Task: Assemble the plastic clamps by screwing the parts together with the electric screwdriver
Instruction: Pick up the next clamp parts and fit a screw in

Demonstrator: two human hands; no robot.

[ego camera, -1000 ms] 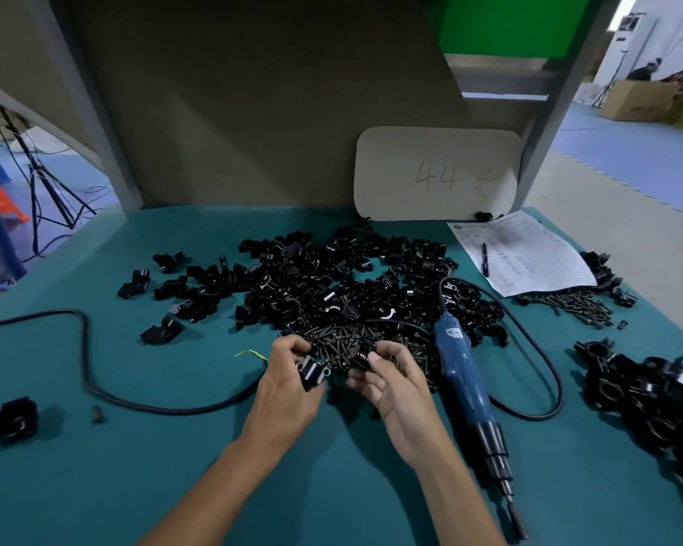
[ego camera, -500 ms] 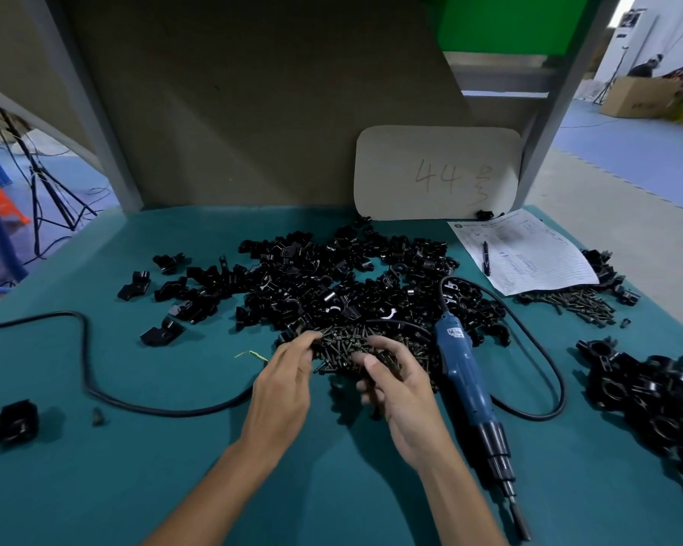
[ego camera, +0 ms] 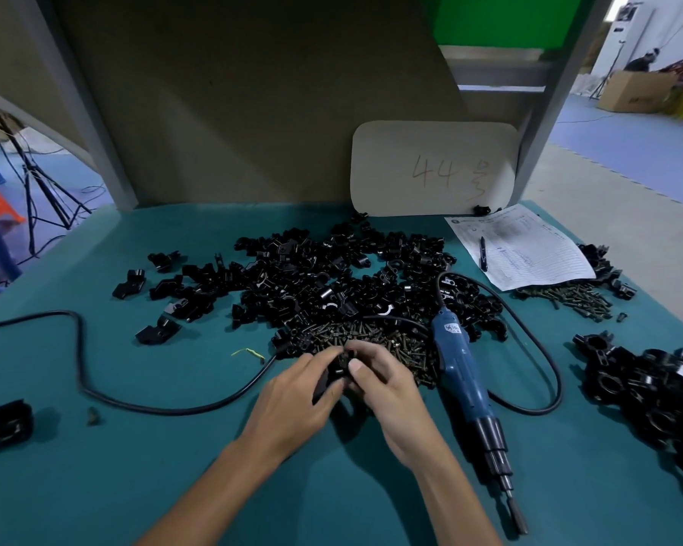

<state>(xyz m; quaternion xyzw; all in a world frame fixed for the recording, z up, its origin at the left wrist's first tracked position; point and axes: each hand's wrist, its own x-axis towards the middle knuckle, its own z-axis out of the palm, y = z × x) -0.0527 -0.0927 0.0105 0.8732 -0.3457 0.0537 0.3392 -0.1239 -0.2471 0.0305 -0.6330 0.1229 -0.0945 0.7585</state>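
My left hand (ego camera: 296,396) and my right hand (ego camera: 387,384) meet in front of the screw pile (ego camera: 375,340), both gripping one black plastic clamp part (ego camera: 338,370) between them. Whether a screw is in my fingers I cannot tell. A big heap of loose black clamp parts (ego camera: 332,277) spreads behind the screws. The blue electric screwdriver (ego camera: 468,384) lies on the green table (ego camera: 135,466) just right of my right hand, its bit pointing toward me.
The screwdriver's black cable (ego camera: 95,392) loops across the left of the table. Finished black clamps (ego camera: 647,384) are piled at the right edge. More screws (ego camera: 568,297) lie by a paper sheet with a pen (ego camera: 521,246). A "44" board (ego camera: 434,167) leans at the back. One clamp (ego camera: 3,425) sits far left.
A second ago my hands held separate parts slightly apart; they reached into the screw pile, and now they have come together on one clamp part.
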